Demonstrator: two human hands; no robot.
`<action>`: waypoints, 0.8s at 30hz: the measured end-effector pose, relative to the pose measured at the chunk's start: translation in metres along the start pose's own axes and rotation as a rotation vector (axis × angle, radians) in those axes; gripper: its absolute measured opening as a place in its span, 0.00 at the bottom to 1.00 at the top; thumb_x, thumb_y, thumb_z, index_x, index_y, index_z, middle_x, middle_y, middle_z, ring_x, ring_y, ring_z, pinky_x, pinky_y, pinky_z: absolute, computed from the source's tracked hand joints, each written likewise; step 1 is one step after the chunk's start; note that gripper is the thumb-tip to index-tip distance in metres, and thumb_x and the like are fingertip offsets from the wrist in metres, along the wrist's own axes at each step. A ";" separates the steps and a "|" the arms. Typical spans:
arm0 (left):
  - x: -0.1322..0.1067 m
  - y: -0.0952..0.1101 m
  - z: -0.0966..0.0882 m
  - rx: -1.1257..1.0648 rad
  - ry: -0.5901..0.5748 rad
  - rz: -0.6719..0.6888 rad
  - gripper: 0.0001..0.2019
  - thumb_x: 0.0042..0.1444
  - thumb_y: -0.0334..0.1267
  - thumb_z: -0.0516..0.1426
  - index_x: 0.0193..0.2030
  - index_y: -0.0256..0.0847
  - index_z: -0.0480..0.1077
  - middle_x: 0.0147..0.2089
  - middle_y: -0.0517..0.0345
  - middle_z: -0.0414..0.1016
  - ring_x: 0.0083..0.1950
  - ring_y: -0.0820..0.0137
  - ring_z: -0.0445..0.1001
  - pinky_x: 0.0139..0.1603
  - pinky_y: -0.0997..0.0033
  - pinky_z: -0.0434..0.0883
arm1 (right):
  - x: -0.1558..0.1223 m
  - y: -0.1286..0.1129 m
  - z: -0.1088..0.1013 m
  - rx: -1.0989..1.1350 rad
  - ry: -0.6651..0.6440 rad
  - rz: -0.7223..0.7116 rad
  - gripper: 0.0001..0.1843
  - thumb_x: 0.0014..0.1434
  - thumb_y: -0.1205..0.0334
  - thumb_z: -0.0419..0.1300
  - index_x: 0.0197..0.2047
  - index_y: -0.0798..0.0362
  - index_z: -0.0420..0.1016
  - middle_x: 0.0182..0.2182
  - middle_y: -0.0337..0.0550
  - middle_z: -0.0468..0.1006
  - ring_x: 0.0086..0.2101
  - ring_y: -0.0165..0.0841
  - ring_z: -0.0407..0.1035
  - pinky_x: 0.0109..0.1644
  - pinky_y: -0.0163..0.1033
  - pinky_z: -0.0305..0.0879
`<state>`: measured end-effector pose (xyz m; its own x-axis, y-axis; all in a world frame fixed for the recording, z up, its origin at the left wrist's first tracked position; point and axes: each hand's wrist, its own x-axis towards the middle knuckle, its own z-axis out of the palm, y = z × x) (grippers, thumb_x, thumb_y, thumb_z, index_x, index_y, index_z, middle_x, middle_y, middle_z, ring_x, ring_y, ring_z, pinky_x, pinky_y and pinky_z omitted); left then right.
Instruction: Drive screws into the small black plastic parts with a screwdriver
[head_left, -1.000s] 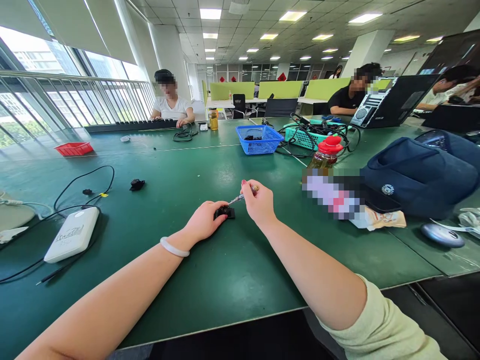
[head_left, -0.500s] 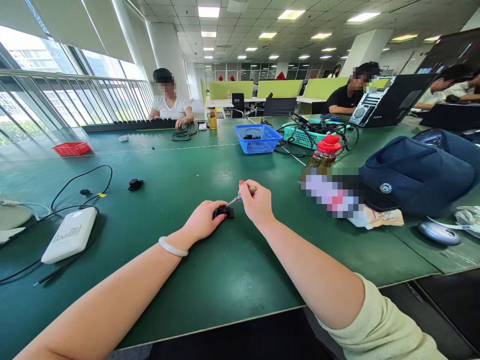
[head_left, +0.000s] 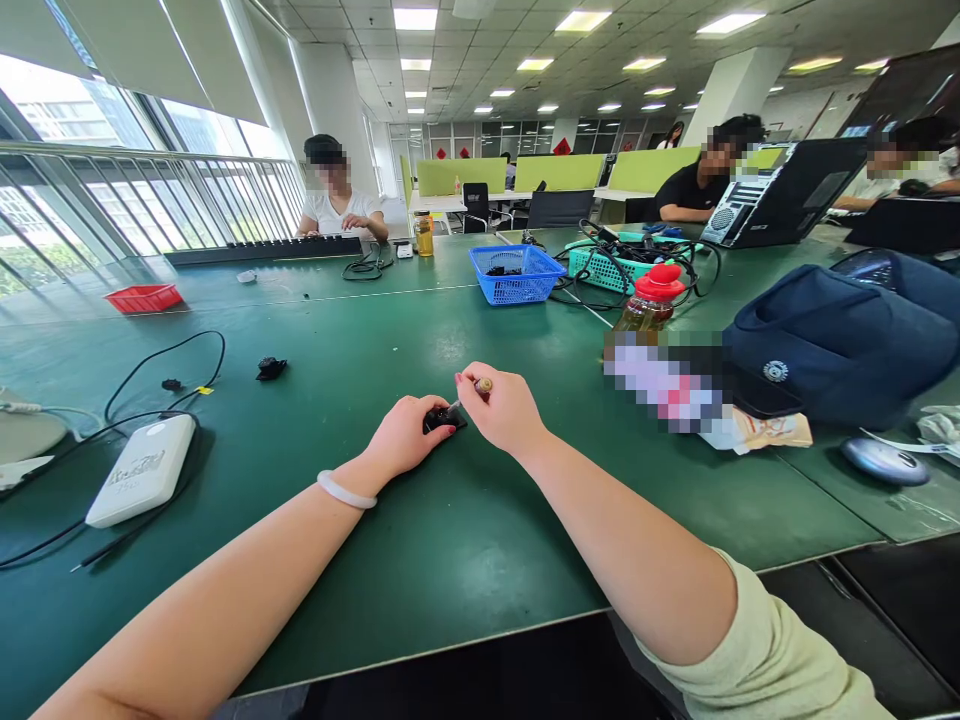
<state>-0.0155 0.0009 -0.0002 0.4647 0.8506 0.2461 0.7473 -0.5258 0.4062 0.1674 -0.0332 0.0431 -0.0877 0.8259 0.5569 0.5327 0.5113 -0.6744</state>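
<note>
Compared with half a second ago, the right hand (head_left: 504, 408) sits farther left and closer to the left hand (head_left: 405, 435), bringing the tool (head_left: 484, 385) with it, so that less of its thin shaft shows. Across the table, a co-worker's hand (head_left: 361, 221) rests higher than it does then.

From left to right, the black part (head_left: 436, 419) comes first, low on the table (head_left: 450, 560), straight ahead of the person and mostly covered by fingers. It is likely light, stiff and hard-shelled; being so small, it probably skids or twists easily on the smooth top. The best hold seems to be by its opposite edges, leaving the upper face uncovered; any fine detail there could be delicate, though it is too small to make out. Next to it, the slim tool looks rigid and light, best held by its handle and kept off the fingertips.

As for the hands, the left is partly curled, its thumb along the near side of the black part and its fingers at the far side, pinning it down. The right is closed around the tool's handle, the shaft slanting down to the part; whether the tip touches is unclear.
</note>
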 end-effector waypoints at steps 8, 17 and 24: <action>-0.002 0.002 -0.003 0.011 0.017 -0.044 0.14 0.57 0.45 0.60 0.48 0.45 0.75 0.45 0.53 0.79 0.49 0.56 0.73 0.50 0.56 0.72 | 0.003 0.003 -0.006 0.098 0.099 0.063 0.21 0.64 0.50 0.50 0.22 0.49 0.61 0.15 0.31 0.59 0.19 0.26 0.51 0.27 0.35 0.50; -0.003 0.002 -0.001 0.023 0.026 0.015 0.18 0.56 0.46 0.61 0.52 0.45 0.75 0.40 0.53 0.76 0.45 0.58 0.72 0.51 0.54 0.71 | 0.002 0.003 -0.004 0.070 0.115 0.053 0.22 0.65 0.50 0.50 0.21 0.49 0.57 0.15 0.32 0.59 0.19 0.27 0.50 0.27 0.36 0.50; -0.003 0.008 -0.004 0.033 0.045 -0.034 0.17 0.56 0.49 0.60 0.48 0.45 0.76 0.34 0.55 0.74 0.41 0.59 0.71 0.43 0.58 0.71 | 0.004 0.013 -0.003 0.067 0.120 0.069 0.23 0.66 0.48 0.50 0.21 0.50 0.58 0.15 0.32 0.58 0.19 0.27 0.50 0.27 0.36 0.49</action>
<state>-0.0132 -0.0056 0.0057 0.4175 0.8669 0.2723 0.7779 -0.4959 0.3860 0.1761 -0.0241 0.0379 0.0509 0.8273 0.5595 0.4764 0.4723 -0.7416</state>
